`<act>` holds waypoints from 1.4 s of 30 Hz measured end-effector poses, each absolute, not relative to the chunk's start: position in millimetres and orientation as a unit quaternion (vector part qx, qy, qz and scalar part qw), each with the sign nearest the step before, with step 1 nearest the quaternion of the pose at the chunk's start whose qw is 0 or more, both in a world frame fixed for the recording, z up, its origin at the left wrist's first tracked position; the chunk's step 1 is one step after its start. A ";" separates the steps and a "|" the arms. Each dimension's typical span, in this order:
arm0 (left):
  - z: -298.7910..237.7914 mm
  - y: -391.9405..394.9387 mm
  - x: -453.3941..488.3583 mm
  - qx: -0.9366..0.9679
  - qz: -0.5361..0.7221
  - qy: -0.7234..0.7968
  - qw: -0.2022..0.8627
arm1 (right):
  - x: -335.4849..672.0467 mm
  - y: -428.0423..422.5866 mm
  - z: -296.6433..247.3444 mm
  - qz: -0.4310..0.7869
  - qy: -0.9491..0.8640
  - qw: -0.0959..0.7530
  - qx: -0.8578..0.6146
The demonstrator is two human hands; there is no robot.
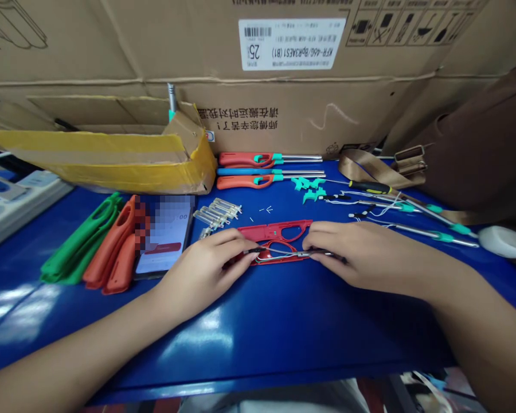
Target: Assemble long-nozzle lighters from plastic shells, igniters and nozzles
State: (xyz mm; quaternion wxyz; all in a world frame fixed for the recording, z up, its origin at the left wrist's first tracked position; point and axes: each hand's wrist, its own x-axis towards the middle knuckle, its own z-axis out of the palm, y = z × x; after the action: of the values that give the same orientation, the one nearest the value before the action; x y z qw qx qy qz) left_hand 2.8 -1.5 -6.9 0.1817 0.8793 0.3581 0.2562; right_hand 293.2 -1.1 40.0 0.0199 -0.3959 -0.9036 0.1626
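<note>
Both my hands work over an opened red lighter handle on the blue table. Its upper half (262, 232) lies just behind its lower half (279, 261). My left hand (210, 261) is closed, its thumb and fingers pinching a small black wired piece (253, 250) at the left end of the lower half. My right hand (348, 246) pinches a thin metal rod (303, 253) at the right end. Thin wires (277, 250) run between the two hands over the handle. The fingers partly hide both held pieces.
Behind stand whole lighters (245, 182), a yellow-taped box (146, 169) and a large carton (155, 51). Left lie green shells (81, 241), orange shells (116, 246) and a phone (167, 235). Clear tanks (219, 212), teal triggers (312, 192), a screwdriver (370, 187) and metal tubes (430, 232) lie around.
</note>
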 end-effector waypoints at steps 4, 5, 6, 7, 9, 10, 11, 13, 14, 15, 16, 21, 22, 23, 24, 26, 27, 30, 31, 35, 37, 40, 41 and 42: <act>-7.4 -1.8 3.0 0.879 0.261 0.357 0.178 | 283.6 -4.4 32.8 0.155 -0.898 0.063 -0.406; -7.4 -1.9 2.8 0.879 0.262 0.357 0.177 | 280.7 -4.8 30.4 0.161 -0.897 0.069 -0.407; -7.5 -2.1 2.7 0.879 0.262 0.357 0.176 | 278.0 -4.9 27.9 0.169 -0.895 0.071 -0.407; -7.6 -2.3 2.6 0.879 0.263 0.357 0.175 | 275.7 -4.6 25.5 0.179 -0.894 0.071 -0.405; -7.8 -2.7 2.6 0.879 0.266 0.356 0.174 | 273.2 -3.1 21.3 0.204 -0.891 0.071 -0.400; -7.8 -2.8 2.9 0.879 0.267 0.355 0.173 | 272.9 -2.1 19.7 0.218 -0.889 0.074 -0.397; -7.7 -2.8 3.2 0.879 0.268 0.353 0.173 | 273.0 -1.0 18.4 0.232 -0.886 0.079 -0.394; -7.1 -2.7 3.9 0.879 0.269 0.354 0.173 | 273.9 0.6 17.2 0.257 -0.880 0.093 -0.388; -6.7 -2.6 4.2 0.879 0.268 0.356 0.173 | 274.4 1.2 17.1 0.267 -0.877 0.101 -0.388; -6.2 -2.6 4.4 0.878 0.266 0.359 0.173 | 274.8 1.5 17.2 0.274 -0.873 0.109 -0.388; -5.7 -2.7 4.6 0.877 0.264 0.362 0.173 | 275.0 1.7 17.7 0.279 -0.870 0.117 -0.389; -4.7 -3.5 4.9 0.872 0.265 0.372 0.175 | 274.8 1.8 22.0 0.297 -0.867 0.116 -0.383; -4.9 -3.6 5.1 0.871 0.267 0.373 0.176 | 274.8 1.9 23.0 0.303 -0.868 0.110 -0.377; -5.1 -3.5 5.2 0.870 0.270 0.373 0.177 | 274.9 2.0 23.9 0.308 -0.870 0.105 -0.370; -5.4 -3.5 5.4 0.869 0.272 0.374 0.177 | 275.0 2.1 24.8 0.312 -0.871 0.101 -0.366; -5.9 -3.3 5.5 0.868 0.273 0.375 0.177 | 275.5 2.2 26.3 0.314 -0.872 0.098 -0.363; -6.1 -3.3 5.4 0.868 0.272 0.375 0.177 | 275.8 2.2 27.1 0.313 -0.873 0.097 -0.362; -6.2 -3.2 4.8 0.868 0.267 0.377 0.180 | 278.2 2.4 29.3 0.301 -0.873 0.098 -0.371; -6.2 -3.2 4.6 0.868 0.266 0.377 0.181 | 279.5 2.6 30.0 0.290 -0.873 0.099 -0.379; -6.7 -2.5 4.4 0.869 0.260 0.377 0.189 | 286.7 5.5 31.4 0.225 -0.882 0.089 -0.404; -7.2 -2.3 4.8 0.868 0.260 0.377 0.190 | 289.9 7.6 31.3 0.206 -0.890 0.079 -0.399; -7.5 -2.6 5.2 0.867 0.261 0.379 0.190 | 292.5 9.3 30.9 0.191 -0.901 0.070 -0.384; -7.4 -2.8 5.3 0.868 0.260 0.380 0.188 | 292.7 9.4 30.7 0.184 -0.903 0.068 -0.383; -7.2 -2.9 5.4 0.869 0.260 0.379 0.186 | 292.7 9.3 30.6 0.177 -0.904 0.069 -0.382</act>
State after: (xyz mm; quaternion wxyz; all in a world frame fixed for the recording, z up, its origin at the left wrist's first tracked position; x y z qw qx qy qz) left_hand 5.4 -2.9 -7.2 0.1858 0.8685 0.3786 0.2603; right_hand 292.7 9.3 30.6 0.0694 -0.3821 -0.9043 0.1770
